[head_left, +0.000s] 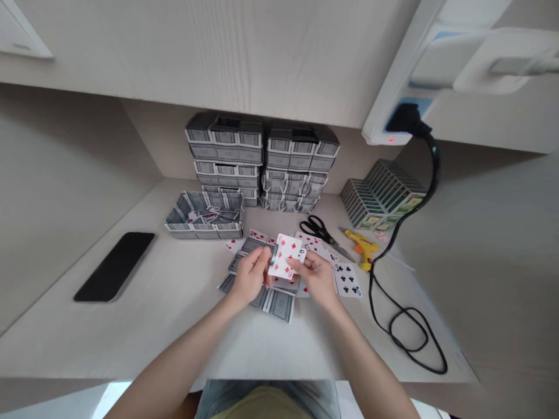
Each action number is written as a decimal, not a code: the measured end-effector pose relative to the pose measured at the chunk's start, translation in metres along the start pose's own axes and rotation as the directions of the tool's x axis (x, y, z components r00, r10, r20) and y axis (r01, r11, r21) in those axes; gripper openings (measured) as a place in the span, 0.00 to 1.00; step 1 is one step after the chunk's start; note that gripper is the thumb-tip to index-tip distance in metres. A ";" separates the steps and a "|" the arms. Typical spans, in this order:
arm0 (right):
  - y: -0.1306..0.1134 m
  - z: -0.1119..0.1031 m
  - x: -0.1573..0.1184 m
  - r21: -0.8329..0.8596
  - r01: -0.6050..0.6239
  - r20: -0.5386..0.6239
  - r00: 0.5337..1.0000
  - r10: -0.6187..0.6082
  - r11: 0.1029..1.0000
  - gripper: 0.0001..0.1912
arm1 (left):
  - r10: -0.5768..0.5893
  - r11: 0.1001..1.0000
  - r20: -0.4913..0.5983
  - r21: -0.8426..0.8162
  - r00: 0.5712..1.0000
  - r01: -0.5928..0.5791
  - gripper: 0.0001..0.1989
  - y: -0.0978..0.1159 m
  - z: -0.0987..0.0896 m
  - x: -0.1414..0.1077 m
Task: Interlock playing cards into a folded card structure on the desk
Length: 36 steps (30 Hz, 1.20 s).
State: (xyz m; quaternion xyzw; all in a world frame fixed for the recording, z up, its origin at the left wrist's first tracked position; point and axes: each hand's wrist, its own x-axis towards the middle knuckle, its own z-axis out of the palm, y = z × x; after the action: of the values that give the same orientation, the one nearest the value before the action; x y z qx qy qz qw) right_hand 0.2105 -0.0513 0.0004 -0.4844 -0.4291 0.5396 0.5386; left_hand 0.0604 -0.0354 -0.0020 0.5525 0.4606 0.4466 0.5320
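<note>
Over the middle of the desk I hold playing cards (285, 250) between both hands, a six of diamonds facing up on top. My left hand (251, 274) pinches their left edge, where a bit of green shows. At the right edge my right hand (318, 279) grips them, its thumb lying on the face of the six; another card's corner sticks out there. Underneath, patterned card backs (279, 305) and face-up cards lie spread on the desk, partly covered by my hands. A six of clubs (347, 280) lies to the right of my right hand.
An open box made of cards (205, 234) holds scraps; stacked card boxes (227, 152) stand behind. Black scissors (318, 228), a yellow glue gun (362, 244) and green-edged card packs (378, 195) are at right. A black cable (395, 233) hangs onto the desk. A phone (114, 267) lies left.
</note>
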 end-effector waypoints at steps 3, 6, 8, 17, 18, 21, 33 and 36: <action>0.000 0.000 0.000 0.022 -0.010 0.010 1.000 0.010 1.000 0.14 | 0.014 1.000 0.011 -0.021 1.000 -0.014 0.18 0.004 -0.003 0.000; 0.000 0.000 0.001 0.016 -0.016 0.001 1.000 0.016 1.000 0.16 | 0.048 0.992 0.094 0.108 0.994 -0.058 0.19 0.009 -0.004 -0.002; 0.000 -0.001 0.001 0.004 -0.019 -0.005 1.000 0.019 1.000 0.17 | 0.068 0.974 0.109 0.206 0.992 -0.090 0.19 0.010 -0.004 -0.003; 0.003 0.000 0.001 -0.095 0.039 -0.047 0.998 -0.043 0.995 0.15 | 0.265 0.696 0.087 0.672 0.960 -0.253 0.17 0.003 -0.005 0.003; 0.003 0.000 0.001 -0.105 0.043 -0.048 0.998 -0.048 0.994 0.15 | 0.270 0.678 0.094 0.688 0.958 -0.259 0.17 0.003 -0.005 0.003; 0.002 -0.001 0.001 -0.106 0.049 -0.032 0.998 -0.052 0.993 0.14 | 0.285 0.705 0.093 0.653 0.954 -0.275 0.17 0.003 -0.006 0.002; 0.003 0.005 -0.004 -0.080 0.008 0.094 0.996 0.000 0.997 0.14 | 0.220 0.876 -0.076 0.455 0.973 -0.163 0.12 0.005 -0.004 0.000; 0.004 0.005 -0.004 -0.091 0.012 0.094 0.996 -0.003 0.996 0.13 | 0.254 0.839 -0.071 0.512 0.964 -0.184 0.13 0.004 -0.004 0.000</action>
State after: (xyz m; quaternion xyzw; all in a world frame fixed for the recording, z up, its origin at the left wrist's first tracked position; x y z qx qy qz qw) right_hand 0.2046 -0.0550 -0.0026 -0.4811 -0.4801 0.5394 0.4971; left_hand 0.0567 -0.0352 0.0020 0.6887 0.5294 0.4065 0.2831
